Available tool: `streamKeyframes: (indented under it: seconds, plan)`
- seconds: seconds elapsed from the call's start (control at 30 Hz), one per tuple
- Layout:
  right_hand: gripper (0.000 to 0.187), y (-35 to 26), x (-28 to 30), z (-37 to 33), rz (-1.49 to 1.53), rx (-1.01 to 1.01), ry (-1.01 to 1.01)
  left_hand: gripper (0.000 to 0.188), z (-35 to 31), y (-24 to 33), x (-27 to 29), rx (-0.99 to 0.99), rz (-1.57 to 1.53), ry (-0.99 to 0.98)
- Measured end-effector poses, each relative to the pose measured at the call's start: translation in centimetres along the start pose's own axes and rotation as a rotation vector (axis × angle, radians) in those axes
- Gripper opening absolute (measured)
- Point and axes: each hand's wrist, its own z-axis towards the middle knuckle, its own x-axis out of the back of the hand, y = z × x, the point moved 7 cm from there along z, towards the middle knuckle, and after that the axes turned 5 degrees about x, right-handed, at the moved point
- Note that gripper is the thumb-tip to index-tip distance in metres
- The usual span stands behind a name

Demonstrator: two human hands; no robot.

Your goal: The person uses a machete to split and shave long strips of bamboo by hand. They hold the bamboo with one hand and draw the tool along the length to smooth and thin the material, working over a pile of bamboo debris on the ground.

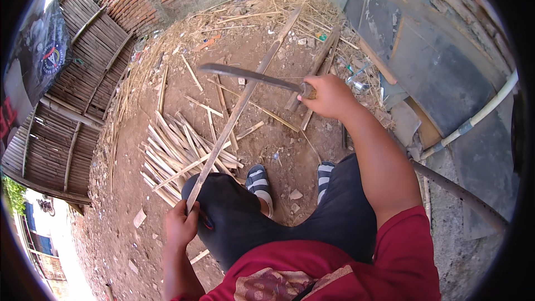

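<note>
Head view: left hand (pixel 179 224) grips a long bamboo strip (pixel 239 106); right hand (pixel 329 96) is closed around a curved blade (pixel 245 73) crossing it.

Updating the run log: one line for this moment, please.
left hand: grips bamboo strip | right hand: holds knife across strip | cut strips on ground

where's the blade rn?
Head view, upper centre: the curved blade is in the right hand, crossing the long bamboo strip held by the left hand.
</note>
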Motion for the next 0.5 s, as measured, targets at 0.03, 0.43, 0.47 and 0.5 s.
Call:
streamKeyframes:
  seconds: [0.03, 0.43, 0.47, 0.5]
  plan:
    - [0.033, -1.9, -0.4, 0.1, -0.004, 0.119, -0.031, 0.032, 0.3, 0.2, -0.3, 0.031, 0.001, -0.035]
    - [0.039, 2.4, -1.1, 1.0, 0.145, -0.13, 0.02, 0.029, 0.3, -0.1, 0.1, 0.068, -0.219, -0.228]
    - [0.04, 3.0, -1.3, 0.8, 0.105, -0.109, 0.026, 0.029, 0.4, -0.2, 0.3, 0.071, -0.172, -0.194]
    - [0.04, 2.6, -1.6, 0.6, 0.07, -0.085, 0.026, 0.03, 0.4, -0.1, 0.6, 0.059, -0.1, -0.145]
